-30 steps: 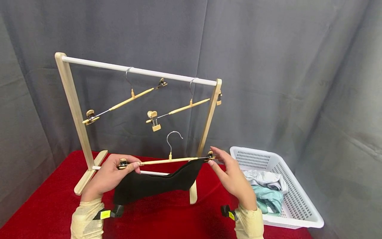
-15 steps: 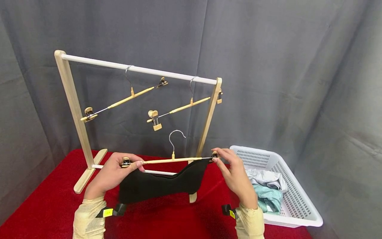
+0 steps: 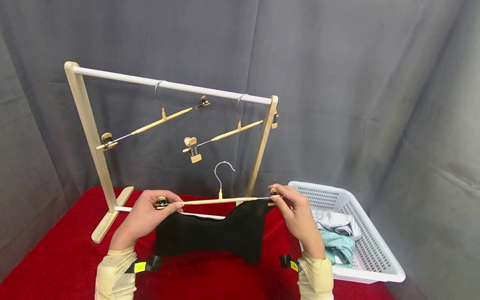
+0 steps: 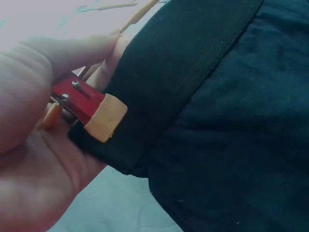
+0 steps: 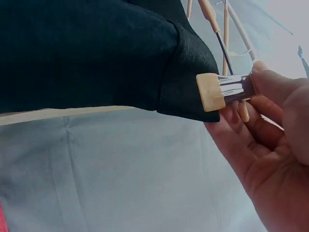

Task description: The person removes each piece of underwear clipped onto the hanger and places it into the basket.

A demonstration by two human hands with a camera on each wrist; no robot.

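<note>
A clip hanger (image 3: 210, 201) with a wooden bar and a metal hook is held level in front of the rack. From it hangs a black garment (image 3: 210, 235) with a wide waistband. My left hand (image 3: 150, 214) grips the bar's left end, thumb on top. In the left wrist view the left clip (image 4: 107, 118) bites one waistband corner (image 4: 130, 154). My right hand (image 3: 300, 214) pinches the other end at its clip. The right wrist view shows that right clip (image 5: 211, 92) over the opposite waistband corner, with fingers behind the cloth.
A wooden rack (image 3: 90, 125) with a white top rail (image 3: 172, 85) stands behind, carrying two bare clip hangers (image 3: 153, 125). To the right, a white basket (image 3: 375, 237) contains grey cloth (image 3: 335, 223) and teal cloth (image 3: 339, 246). Red cloth (image 3: 48, 246) covers the table.
Both hands and the hanger have shifted slightly right. The right fingers have drawn in onto the clip, and the black garment now hangs broader, its lower right side dropping down.
</note>
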